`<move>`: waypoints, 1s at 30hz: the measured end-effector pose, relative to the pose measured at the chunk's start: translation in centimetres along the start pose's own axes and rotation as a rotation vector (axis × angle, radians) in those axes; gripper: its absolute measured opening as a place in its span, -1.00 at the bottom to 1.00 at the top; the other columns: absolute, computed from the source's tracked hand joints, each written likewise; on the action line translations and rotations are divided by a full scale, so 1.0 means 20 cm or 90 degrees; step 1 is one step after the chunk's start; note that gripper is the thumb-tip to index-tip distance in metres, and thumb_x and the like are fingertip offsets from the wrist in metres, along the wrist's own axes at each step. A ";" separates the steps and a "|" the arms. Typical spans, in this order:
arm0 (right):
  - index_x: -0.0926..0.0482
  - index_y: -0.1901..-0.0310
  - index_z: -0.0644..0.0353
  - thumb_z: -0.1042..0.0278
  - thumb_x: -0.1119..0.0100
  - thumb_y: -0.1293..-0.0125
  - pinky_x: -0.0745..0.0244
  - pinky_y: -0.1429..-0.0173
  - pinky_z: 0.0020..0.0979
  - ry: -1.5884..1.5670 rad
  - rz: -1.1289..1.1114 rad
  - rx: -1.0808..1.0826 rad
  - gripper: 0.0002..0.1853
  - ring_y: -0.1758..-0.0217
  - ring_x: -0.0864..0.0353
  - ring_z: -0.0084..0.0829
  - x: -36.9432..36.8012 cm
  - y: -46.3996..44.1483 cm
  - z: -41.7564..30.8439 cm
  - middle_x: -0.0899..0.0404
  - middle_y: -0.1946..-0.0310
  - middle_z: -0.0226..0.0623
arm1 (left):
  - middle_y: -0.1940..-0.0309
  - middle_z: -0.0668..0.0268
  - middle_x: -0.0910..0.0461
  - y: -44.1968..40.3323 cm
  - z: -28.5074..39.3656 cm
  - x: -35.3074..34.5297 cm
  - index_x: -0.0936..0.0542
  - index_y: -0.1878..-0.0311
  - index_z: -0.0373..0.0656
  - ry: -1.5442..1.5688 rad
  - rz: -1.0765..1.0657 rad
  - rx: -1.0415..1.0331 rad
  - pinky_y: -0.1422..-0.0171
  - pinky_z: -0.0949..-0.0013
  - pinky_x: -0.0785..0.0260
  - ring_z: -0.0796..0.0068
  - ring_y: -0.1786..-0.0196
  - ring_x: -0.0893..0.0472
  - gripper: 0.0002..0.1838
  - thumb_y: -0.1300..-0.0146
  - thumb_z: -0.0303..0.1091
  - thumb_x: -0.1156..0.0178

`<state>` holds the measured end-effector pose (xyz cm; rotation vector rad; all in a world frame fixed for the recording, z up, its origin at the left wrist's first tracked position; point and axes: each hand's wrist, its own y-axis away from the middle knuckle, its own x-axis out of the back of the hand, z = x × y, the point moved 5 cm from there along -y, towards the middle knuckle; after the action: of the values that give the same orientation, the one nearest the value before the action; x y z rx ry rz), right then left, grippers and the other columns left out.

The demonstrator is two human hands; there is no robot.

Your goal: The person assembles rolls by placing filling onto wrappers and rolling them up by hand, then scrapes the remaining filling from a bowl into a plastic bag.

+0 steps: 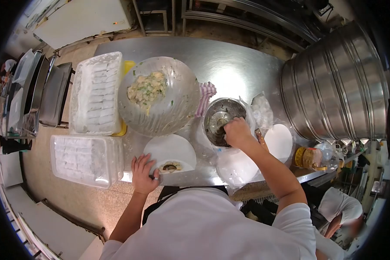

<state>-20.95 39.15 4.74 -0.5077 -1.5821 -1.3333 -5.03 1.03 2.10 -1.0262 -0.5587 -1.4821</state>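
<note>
In front of me lies a thin white round wrapper [173,149], its near edge folded over. A small mound of filling with a dark slice [170,167] sits on it. My left hand [144,172] rests at the wrapper's left edge, fingers spread and holding nothing. My right hand [237,132] reaches over the rim of a metal pot [213,112] with dark bits on its inner wall. Its fingers are curled closed, and whatever they hold is hidden. Behind the wrapper stands a large metal bowl [177,104] with a pale green-flecked filling [147,91].
On the left are two plastic trays [76,95] [117,173] of white rolls. To the right lie plastic-covered wrappers [236,167], more white rounds [278,142], a bottle of yellow liquid [305,157] and a tall stack of steel steamers [333,86]. Another person [340,206] is at lower right.
</note>
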 end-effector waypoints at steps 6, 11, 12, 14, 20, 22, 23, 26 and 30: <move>-0.80 0.19 0.11 0.19 -0.47 -0.24 -0.54 -0.33 -0.10 -0.096 0.175 -0.007 -0.79 -0.13 -0.75 -0.14 -0.02 0.01 -0.02 -0.78 0.12 -0.17 | -0.44 0.10 -0.59 0.01 -0.01 -0.01 -0.68 -0.18 -0.09 -0.002 0.004 -0.001 -0.72 -0.40 -0.10 -0.16 -0.53 -0.49 -0.57 -0.21 -0.30 -0.38; -0.81 0.16 0.11 0.24 -0.42 -0.25 -0.57 -0.32 -0.07 -0.052 0.136 -0.016 -0.81 -0.12 -0.78 -0.11 0.00 -0.01 -0.04 -0.81 0.09 -0.12 | -0.44 0.11 -0.59 0.00 -0.01 -0.01 -0.68 -0.17 -0.08 -0.006 -0.001 0.004 -0.73 -0.38 -0.09 -0.14 -0.53 -0.49 -0.57 -0.21 -0.29 -0.38; -0.82 0.14 0.12 0.26 -0.39 -0.27 -0.58 -0.31 -0.07 -0.041 0.136 -0.018 -0.81 -0.12 -0.79 -0.10 0.02 -0.01 -0.04 -0.82 0.07 -0.11 | -0.44 0.11 -0.59 0.00 -0.01 -0.01 -0.68 -0.17 -0.08 -0.006 0.000 0.003 -0.73 -0.38 -0.09 -0.14 -0.53 -0.49 -0.57 -0.21 -0.29 -0.38; -0.81 0.15 0.12 0.30 -0.37 -0.27 -0.63 -0.23 -0.08 -0.053 0.221 -0.019 -0.82 -0.01 -0.81 -0.07 -0.04 -0.05 0.01 -0.82 0.16 -0.09 | -0.44 0.12 -0.59 0.00 -0.01 -0.02 -0.67 -0.17 -0.08 -0.008 0.001 0.002 -0.73 -0.38 -0.09 -0.14 -0.54 -0.49 -0.57 -0.21 -0.30 -0.38; -0.79 0.17 0.21 0.41 -0.29 -0.28 -0.72 -0.07 0.03 -0.312 0.375 -0.081 -0.84 0.14 -0.84 0.06 0.05 -0.05 0.17 -0.81 0.28 0.04 | -0.43 0.11 -0.59 0.00 -0.01 -0.01 -0.66 -0.17 -0.08 -0.011 0.007 -0.007 -0.72 -0.39 -0.10 -0.14 -0.53 -0.49 -0.57 -0.22 -0.29 -0.37; -0.79 0.15 0.21 0.43 -0.27 -0.29 -0.72 -0.08 0.05 -0.364 0.356 -0.131 -0.83 0.10 -0.84 0.09 0.12 -0.01 0.19 -0.82 0.25 0.05 | -0.43 0.11 -0.59 0.00 -0.01 -0.01 -0.66 -0.17 -0.08 -0.010 0.002 -0.007 -0.71 -0.39 -0.10 -0.15 -0.52 -0.49 -0.57 -0.22 -0.29 -0.37; -0.80 0.14 0.20 0.43 -0.26 -0.30 -0.73 -0.10 0.06 -0.343 0.306 -0.150 -0.82 0.08 -0.84 0.10 0.14 0.00 0.19 -0.82 0.22 0.05 | -0.43 0.11 -0.59 0.00 -0.01 -0.01 -0.66 -0.17 -0.09 -0.009 0.000 -0.007 -0.71 -0.39 -0.10 -0.15 -0.52 -0.49 -0.57 -0.22 -0.29 -0.37; -0.81 0.11 0.15 0.43 -0.25 -0.33 -0.73 -0.12 0.05 -0.231 0.201 -0.157 -0.81 0.04 -0.83 0.12 0.05 -0.03 0.17 -0.83 0.18 0.05 | -0.43 0.10 -0.59 0.00 -0.01 0.00 -0.66 -0.17 -0.09 -0.011 0.002 -0.009 -0.71 -0.39 -0.11 -0.15 -0.51 -0.49 -0.58 -0.22 -0.29 -0.37; -0.84 0.09 0.15 0.40 -0.26 -0.36 -0.74 -0.13 0.06 -0.306 0.245 -0.129 -0.79 0.05 -0.84 0.12 0.00 -0.04 0.11 -0.83 0.17 0.07 | -0.43 0.12 -0.59 0.01 -0.02 -0.01 -0.67 -0.16 -0.09 -0.008 0.012 -0.008 -0.71 -0.38 -0.12 -0.13 -0.51 -0.49 -0.58 -0.21 -0.29 -0.39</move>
<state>-22.49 40.92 4.50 -1.2662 -1.6189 -1.1263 -4.92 0.80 1.75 -1.0478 -0.5472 -1.4648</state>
